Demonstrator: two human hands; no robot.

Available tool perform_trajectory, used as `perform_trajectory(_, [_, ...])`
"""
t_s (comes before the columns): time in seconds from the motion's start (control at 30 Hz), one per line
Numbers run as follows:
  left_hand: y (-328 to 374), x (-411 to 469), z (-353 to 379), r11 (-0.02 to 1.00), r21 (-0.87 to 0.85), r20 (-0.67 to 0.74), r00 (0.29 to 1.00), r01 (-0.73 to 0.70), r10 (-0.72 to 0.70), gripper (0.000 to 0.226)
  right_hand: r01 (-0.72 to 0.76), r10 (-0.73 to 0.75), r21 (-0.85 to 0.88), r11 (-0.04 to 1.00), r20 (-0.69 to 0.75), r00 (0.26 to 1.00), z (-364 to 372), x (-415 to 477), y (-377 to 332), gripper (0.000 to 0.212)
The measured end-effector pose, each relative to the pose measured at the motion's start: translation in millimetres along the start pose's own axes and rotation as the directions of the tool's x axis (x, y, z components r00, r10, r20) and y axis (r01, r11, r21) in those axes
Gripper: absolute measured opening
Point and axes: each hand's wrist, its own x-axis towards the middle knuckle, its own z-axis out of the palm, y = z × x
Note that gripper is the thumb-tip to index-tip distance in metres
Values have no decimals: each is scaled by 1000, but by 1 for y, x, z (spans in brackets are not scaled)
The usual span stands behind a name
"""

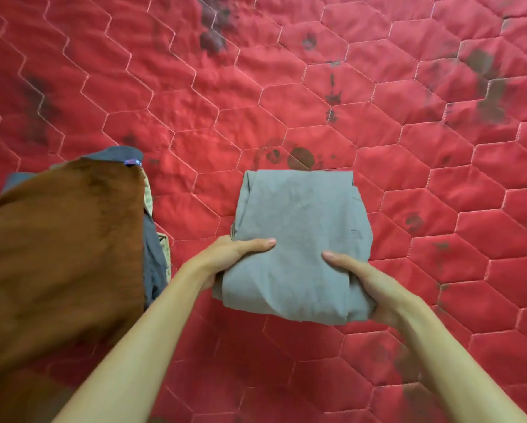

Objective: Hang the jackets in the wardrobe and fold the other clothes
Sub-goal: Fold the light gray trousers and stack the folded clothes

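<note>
Head cam: folded grey garment (298, 239) sits on the red quilted bed (378, 117). Left hand (225, 254) and right hand (369, 288) grip its near corners, thumbs on top, fingers curled underneath. Brown clothes pile (60, 254) lies just left.

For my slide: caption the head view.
Left hand and right hand grip folded grey trousers on a red quilted mattress.

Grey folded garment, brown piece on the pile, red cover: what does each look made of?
Grey folded garment: thin woven cloth, likely cotton, matte and finely creased. Brown piece: plush, fleece or velvet-like, with a soft nap and uneven sheen. Red cover: quilted fabric with a slight sheen, hexagon stitching and dark stains.
</note>
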Motion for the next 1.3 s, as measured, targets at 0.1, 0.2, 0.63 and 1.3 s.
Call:
perform_trajectory(0.1, [-9, -33, -29, 994, 12, -47, 993, -105, 105, 38, 21, -21, -20, 1000, 12, 1000, 39, -9, 10, 44])
perform_trajectory(0.2, [-7, -87, -79, 969, 62, -146, 958, -240, 247, 47, 161, -160, -8, 987, 81, 984, 94, -14, 11, 53])
perform_trajectory(0.63, [-114, -141, -274, 992, 122, -778, 622, 16, 86, 95, 294, -302, -604, 741, 91, 949, 316, 59, -2, 103])
perform_trajectory(1.3, [-162, -112, -329, 930, -368, -153, 986, 0, -60, 87, -64, 88, -346, 936, 54, 995, 328, 58, -8, 60])
